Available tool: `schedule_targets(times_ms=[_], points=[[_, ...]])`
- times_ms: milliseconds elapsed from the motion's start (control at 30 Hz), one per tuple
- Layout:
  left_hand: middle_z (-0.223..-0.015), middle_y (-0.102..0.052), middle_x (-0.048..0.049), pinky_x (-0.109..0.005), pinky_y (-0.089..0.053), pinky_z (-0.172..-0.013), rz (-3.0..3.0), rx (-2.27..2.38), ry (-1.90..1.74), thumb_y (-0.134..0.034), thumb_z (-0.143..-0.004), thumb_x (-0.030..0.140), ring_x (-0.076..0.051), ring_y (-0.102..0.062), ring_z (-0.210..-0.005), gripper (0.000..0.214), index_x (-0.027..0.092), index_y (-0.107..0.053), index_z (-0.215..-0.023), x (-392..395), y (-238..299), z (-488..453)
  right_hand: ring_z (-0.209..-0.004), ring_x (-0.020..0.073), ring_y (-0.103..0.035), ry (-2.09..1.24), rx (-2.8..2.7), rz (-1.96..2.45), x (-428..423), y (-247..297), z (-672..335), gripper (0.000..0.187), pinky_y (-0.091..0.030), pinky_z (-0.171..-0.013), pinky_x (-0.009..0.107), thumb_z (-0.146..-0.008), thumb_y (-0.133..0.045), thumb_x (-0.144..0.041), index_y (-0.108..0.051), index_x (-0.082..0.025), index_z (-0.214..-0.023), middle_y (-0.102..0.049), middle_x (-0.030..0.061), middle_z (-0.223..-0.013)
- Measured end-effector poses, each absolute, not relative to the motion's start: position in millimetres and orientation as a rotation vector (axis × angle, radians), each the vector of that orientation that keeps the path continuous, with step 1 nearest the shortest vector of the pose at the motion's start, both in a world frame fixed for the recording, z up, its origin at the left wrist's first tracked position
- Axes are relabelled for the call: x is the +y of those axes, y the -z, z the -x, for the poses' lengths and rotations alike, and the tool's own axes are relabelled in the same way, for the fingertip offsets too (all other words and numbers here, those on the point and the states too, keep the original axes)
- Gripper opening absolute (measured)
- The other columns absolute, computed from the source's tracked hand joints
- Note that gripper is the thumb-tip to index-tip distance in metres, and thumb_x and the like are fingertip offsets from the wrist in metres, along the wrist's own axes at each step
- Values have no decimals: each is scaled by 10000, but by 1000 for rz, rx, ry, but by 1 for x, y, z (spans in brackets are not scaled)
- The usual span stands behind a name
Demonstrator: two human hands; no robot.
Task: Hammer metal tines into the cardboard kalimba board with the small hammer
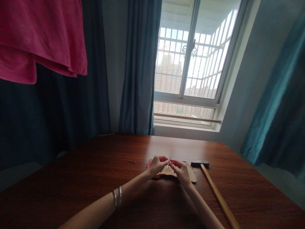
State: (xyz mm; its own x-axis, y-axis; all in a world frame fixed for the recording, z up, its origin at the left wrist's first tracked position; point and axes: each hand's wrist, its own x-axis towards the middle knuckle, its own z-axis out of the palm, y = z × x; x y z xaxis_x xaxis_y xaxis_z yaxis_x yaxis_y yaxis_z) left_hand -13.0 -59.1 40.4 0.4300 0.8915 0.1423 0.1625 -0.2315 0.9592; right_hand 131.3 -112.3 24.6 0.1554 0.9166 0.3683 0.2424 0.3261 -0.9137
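Note:
My left hand (158, 164) and my right hand (181, 172) meet above the middle of the table, fingertips pinched together. A thin, dark, pin-like piece (170, 158) stands up between them; its lower end is hidden by my fingers. Beneath my hands lies a flat tan piece (192, 175) with a rounded right end, a dotted middle and a pink patch at its left end. My hands cover part of it. To the right rests a hammer (218, 192) with a dark head and a wooden handle. A small thin rod, perhaps a nail (132, 162), lies on the left.
The brown wooden table (95, 178) reaches to the wall below the window (186, 63). Blue curtains (140, 63) hang behind it and at the right. A pink cloth (45, 35) hangs at the upper left. The hammer handle runs toward the table's near side.

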Motion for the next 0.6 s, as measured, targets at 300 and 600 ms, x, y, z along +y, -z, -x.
schedule_targets(times_ms=[300,600], points=[[-522,-522,15,-194,-285,-435,-1761,811,-1033,-598,-653,471,-72,-413,-463,365,111,-653,-669,-40,-41,9,-706,212,-642,-631,-1322,1187,-106,-18,-138,331,-506,-650,313,-684,-615,-435,-687,-171,-870,-705,66,-738],[-550,-447,32,-188,-330,-436,-1104,856,-1179,-489,-688,475,-55,-395,-429,387,107,-594,-744,14,-20,0,-676,202,-641,-499,-1313,1354,-87,-3,-161,270,-487,-665,301,-703,-566,-395,-681,-164,-783,-702,55,-696]])
